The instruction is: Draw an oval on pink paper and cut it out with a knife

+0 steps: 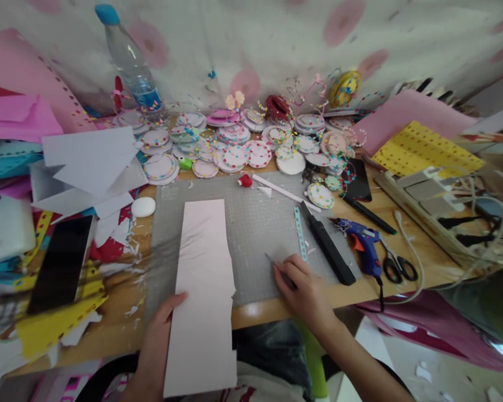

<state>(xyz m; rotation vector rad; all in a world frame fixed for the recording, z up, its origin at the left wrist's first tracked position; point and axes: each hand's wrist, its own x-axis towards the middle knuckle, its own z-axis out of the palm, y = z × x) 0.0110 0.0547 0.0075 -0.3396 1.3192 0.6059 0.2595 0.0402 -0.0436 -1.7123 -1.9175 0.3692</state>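
My left hand (161,324) grips the left edge of a long strip of white card (203,290), thumb on top. The card's right edge is uneven, with small notches. It reaches from over the grey cutting mat (251,223) down past the table edge towards my lap. My right hand (304,290) is closed around a thin pointed tool (269,258). Only its tip shows, so I cannot tell its kind. To the right of that hand lie a black utility knife (329,245) and a light blue paper strip (300,231).
Several decorated paper discs (235,156) are piled along the back. A water bottle (134,67) stands behind them. At right are a blue glue gun (362,237), scissors (398,265) and a power strip (423,218). A phone (62,262) and paper scraps (117,223) lie left.
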